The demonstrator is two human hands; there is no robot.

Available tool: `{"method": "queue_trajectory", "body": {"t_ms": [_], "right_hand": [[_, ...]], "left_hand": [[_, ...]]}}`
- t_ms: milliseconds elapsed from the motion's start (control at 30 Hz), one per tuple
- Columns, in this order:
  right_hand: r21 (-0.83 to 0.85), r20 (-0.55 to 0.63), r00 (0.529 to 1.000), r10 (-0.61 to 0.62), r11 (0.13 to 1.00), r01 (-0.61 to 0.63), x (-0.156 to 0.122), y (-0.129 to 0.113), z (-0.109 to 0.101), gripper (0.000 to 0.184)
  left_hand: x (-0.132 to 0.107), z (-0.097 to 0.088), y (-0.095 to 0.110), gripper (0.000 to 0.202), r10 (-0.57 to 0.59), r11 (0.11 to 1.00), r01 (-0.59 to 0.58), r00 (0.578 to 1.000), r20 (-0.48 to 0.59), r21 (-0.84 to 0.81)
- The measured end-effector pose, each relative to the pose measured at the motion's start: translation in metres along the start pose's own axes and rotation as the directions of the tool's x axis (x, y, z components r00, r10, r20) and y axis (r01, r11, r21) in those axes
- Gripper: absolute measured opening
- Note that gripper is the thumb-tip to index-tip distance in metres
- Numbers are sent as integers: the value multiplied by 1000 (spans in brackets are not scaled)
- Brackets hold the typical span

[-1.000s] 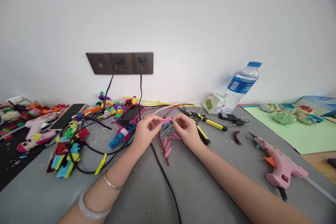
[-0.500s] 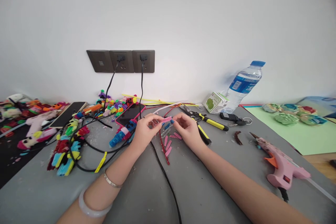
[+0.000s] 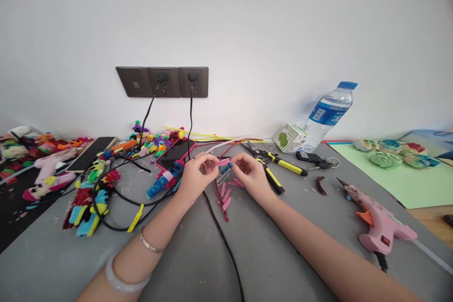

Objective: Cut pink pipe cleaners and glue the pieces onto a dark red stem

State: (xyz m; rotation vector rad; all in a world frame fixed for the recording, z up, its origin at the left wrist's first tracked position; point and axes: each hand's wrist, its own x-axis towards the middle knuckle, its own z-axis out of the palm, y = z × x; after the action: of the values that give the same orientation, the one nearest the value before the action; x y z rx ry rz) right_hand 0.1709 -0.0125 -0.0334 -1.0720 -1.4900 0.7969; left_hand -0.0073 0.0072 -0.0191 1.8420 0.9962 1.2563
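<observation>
Over the smooth grey desk (image 3: 198, 255), the left hand (image 3: 196, 173) and right hand (image 3: 254, 174) face each other, a thin, glittery red stem (image 3: 218, 196) lying beneath. Left fingers close in a pinch on a fuzzy pink strip (image 3: 223, 162) held between the hands; right fingers bend in at its other end, their grip unclear. It seems to be fine fingertip work, calling for light, steady pressure. Short, rounded pink pieces (image 3: 226, 194) lie below.

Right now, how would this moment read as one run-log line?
left hand: pinching pink strip; right hand: at strip's other end; nearby: loose pink pieces; far right: glue gun
</observation>
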Motion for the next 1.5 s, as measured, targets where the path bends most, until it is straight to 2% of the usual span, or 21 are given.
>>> {"method": "queue_trajectory", "body": {"t_ms": [133, 333, 533, 767, 1133, 1333, 1500], "right_hand": [[-2, 3, 1000, -23, 1000, 23, 1, -3, 0, 9], [-36, 14, 992, -125, 991, 126, 0, -6, 0, 25], [-112, 47, 978, -205, 971, 209, -1, -8, 0, 18], [-101, 44, 979, -197, 975, 200, 0, -11, 0, 9], [-115, 22, 986, -163, 980, 165, -2, -12, -1, 14], [-114, 29, 981, -189, 975, 191, -2, -13, -1, 7], [-99, 16, 986, -164, 981, 165, -2, -15, 0, 6]], "left_hand": [[0, 0, 1, 14, -6, 1000, 6, 1000, -4, 30], [0, 0, 2, 14, 0, 999, 0, 1000, -10, 53], [-1, 0, 6, 14, 8, 996, -8, 1000, -1, 86], [-1, -1, 10, 10, -3, 996, 1, 1000, 15, 91], [-1, 0, 12, 8, -45, 999, 45, 999, 19, 22], [-2, 0, 14, 8, -52, 999, 51, 998, 39, 15], [-2, 0, 15, 9, -32, 999, 32, 999, 33, 4]]}}
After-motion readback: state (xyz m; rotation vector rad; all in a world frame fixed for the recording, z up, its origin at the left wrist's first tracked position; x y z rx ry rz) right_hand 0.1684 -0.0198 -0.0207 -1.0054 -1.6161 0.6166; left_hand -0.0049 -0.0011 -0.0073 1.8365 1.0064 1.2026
